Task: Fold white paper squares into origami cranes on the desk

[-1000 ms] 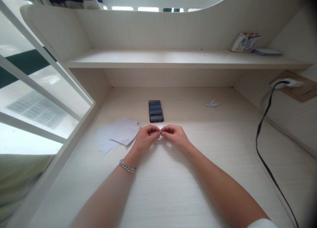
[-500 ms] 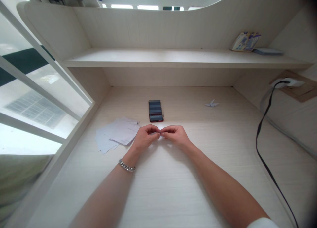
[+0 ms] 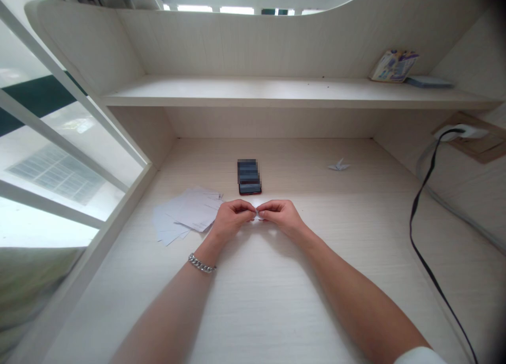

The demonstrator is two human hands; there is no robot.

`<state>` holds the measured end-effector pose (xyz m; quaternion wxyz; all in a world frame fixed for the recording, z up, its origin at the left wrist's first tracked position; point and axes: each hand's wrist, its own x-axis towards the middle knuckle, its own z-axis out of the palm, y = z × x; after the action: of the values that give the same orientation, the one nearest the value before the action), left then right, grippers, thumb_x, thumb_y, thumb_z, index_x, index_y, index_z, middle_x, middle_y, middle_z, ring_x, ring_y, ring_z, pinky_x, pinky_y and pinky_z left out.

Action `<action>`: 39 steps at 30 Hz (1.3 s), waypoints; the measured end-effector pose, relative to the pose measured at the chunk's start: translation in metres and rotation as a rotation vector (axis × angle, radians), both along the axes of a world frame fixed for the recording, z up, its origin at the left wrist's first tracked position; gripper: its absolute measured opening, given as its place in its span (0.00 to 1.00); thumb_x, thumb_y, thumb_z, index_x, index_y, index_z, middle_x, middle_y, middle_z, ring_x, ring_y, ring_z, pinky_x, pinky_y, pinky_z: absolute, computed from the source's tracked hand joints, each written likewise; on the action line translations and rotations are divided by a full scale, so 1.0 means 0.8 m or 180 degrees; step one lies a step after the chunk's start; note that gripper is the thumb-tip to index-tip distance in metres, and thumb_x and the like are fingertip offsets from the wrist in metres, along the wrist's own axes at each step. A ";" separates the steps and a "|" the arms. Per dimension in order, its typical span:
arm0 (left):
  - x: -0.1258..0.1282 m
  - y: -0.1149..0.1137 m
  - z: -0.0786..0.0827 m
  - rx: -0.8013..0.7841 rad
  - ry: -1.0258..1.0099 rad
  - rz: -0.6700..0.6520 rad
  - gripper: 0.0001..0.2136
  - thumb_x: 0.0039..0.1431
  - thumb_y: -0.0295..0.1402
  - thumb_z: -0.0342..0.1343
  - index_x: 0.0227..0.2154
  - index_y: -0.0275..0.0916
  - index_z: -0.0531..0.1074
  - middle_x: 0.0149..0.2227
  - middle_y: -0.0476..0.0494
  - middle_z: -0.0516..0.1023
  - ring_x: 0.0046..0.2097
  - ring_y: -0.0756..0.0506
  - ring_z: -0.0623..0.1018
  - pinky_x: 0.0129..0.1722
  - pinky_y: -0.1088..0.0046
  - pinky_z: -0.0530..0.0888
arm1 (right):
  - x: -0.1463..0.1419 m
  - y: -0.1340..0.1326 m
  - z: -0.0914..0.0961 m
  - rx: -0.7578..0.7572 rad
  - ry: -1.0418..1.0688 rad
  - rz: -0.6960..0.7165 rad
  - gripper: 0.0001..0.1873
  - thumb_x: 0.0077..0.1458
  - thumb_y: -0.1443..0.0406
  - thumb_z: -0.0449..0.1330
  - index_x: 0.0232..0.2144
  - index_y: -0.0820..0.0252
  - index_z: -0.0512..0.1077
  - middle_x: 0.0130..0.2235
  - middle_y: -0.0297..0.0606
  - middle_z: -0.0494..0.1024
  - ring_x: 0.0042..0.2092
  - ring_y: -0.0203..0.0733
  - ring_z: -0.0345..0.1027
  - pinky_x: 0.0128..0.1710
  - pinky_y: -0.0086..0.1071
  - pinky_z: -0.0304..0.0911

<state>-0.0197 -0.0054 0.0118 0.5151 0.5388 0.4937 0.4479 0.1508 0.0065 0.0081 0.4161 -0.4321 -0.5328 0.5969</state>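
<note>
My left hand (image 3: 236, 216) and my right hand (image 3: 280, 215) meet fingertip to fingertip above the desk. Between them they pinch a small piece of white paper (image 3: 256, 215), mostly hidden by the fingers, so its folded shape cannot be made out. Just beyond the hands lies a dark phone (image 3: 249, 176) with a pixelated screen. Loose white paper sheets (image 3: 193, 211) are spread beside my left hand. A small folded white paper crane (image 3: 339, 166) sits farther back on the right.
A shelf (image 3: 237, 90) spans the back above the desk (image 3: 253, 301), with a colourful packet (image 3: 393, 66) and a flat bluish item (image 3: 429, 82) at its right end. A black cable (image 3: 413, 211) hangs from the wall socket (image 3: 470, 132). White bars (image 3: 51, 132) stand at left.
Both hands stay in nearly the same place. The fingertips have shifted slightly, and a bit more white paper shows between them.
</note>
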 end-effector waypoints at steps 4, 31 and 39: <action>-0.002 0.001 0.000 0.0005 -0.0021 -0.0013 0.06 0.43 0.30 0.59 0.27 0.36 0.76 0.24 0.46 0.77 0.27 0.49 0.74 0.30 0.74 0.71 | 0.000 -0.001 0.003 -0.0066 0.0082 0.0020 0.11 0.38 0.63 0.65 0.28 0.61 0.77 0.27 0.38 0.78 0.29 0.38 0.69 0.30 0.32 0.65; -0.002 0.001 -0.004 -0.0116 -0.0227 -0.0031 0.10 0.45 0.33 0.61 0.32 0.35 0.76 0.32 0.42 0.78 0.31 0.48 0.77 0.33 0.72 0.75 | -0.006 -0.004 -0.001 0.0213 -0.0256 -0.0282 0.12 0.42 0.60 0.63 0.29 0.62 0.75 0.28 0.38 0.77 0.29 0.38 0.68 0.28 0.30 0.63; 0.000 -0.002 -0.001 -0.0025 -0.0226 -0.0023 0.11 0.45 0.34 0.61 0.32 0.34 0.75 0.33 0.42 0.78 0.32 0.47 0.77 0.33 0.72 0.75 | -0.007 -0.004 -0.002 0.0309 -0.0277 -0.0279 0.11 0.43 0.61 0.62 0.29 0.62 0.75 0.29 0.39 0.77 0.30 0.38 0.69 0.30 0.31 0.63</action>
<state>-0.0197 -0.0067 0.0108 0.5361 0.5222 0.4749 0.4630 0.1456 0.0035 0.0065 0.4388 -0.4598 -0.5593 0.5322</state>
